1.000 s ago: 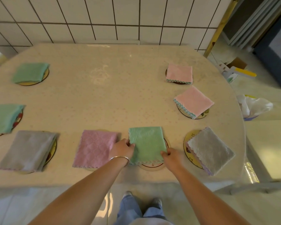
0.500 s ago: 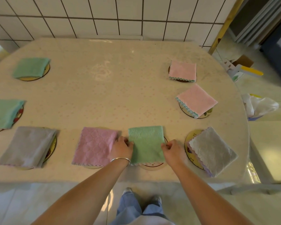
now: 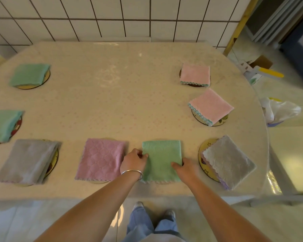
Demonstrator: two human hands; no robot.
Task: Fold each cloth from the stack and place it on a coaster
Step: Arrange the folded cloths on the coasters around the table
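Note:
A folded green cloth (image 3: 162, 159) lies near the table's front edge and covers almost all of its coaster. My left hand (image 3: 134, 160) pinches its left edge; my right hand (image 3: 186, 167) grips its right edge with the thumb on top. Beside it lie a folded pink quilted cloth (image 3: 101, 158) on the left and a grey cloth (image 3: 228, 160) on a yellow coaster (image 3: 203, 148) on the right. Other folded cloths rest on coasters: grey (image 3: 25, 160), two green (image 3: 29, 74) (image 3: 2, 124), two light pink (image 3: 195, 75) (image 3: 211, 105). No stack of cloths is in view.
The beige table (image 3: 112, 105) stands against a white tiled wall (image 3: 112, 16). Its rounded right edge borders a floor with a plastic bag (image 3: 280, 110) and a cardboard box (image 3: 261, 62). My feet show under the front edge.
The green cloth has shifted toward me so the coaster under it is nearly hidden. Both hands have stayed on its side edges. The view has tilted up a little.

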